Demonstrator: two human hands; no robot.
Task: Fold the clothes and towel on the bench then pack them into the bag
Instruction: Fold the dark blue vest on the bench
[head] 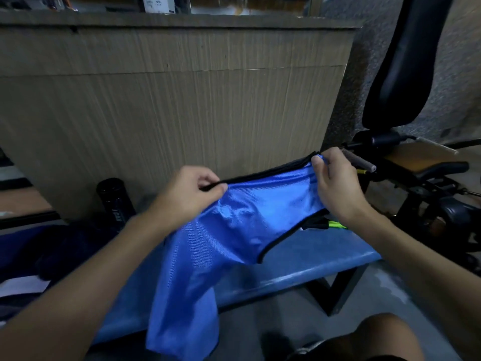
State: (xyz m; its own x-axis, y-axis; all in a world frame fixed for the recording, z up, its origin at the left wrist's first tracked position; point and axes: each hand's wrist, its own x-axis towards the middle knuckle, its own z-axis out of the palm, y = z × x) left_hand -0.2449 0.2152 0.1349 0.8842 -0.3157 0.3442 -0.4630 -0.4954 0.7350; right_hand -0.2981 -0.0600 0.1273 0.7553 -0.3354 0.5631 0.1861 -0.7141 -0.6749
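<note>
A shiny blue garment [234,230] with black trim hangs stretched above the blue bench [325,254]. My left hand [190,194] pinches its black upper edge at the left. At the right corner of that edge, my right hand [335,183] pinches the cloth. The lower part of the garment drapes over the bench's front edge toward the floor. A dark cloth heap [67,246] lies on the bench at the left, with something white [23,285] beside it. A small black and neon-green item [325,225] lies on the bench under my right hand. No bag is identifiable.
A black cylinder [114,201] stands behind the bench against a wood-panelled wall [182,100]. Black gym equipment [406,61] with a padded back and metal frame stands at the right. My knee [377,337] shows at the bottom right above the grey floor.
</note>
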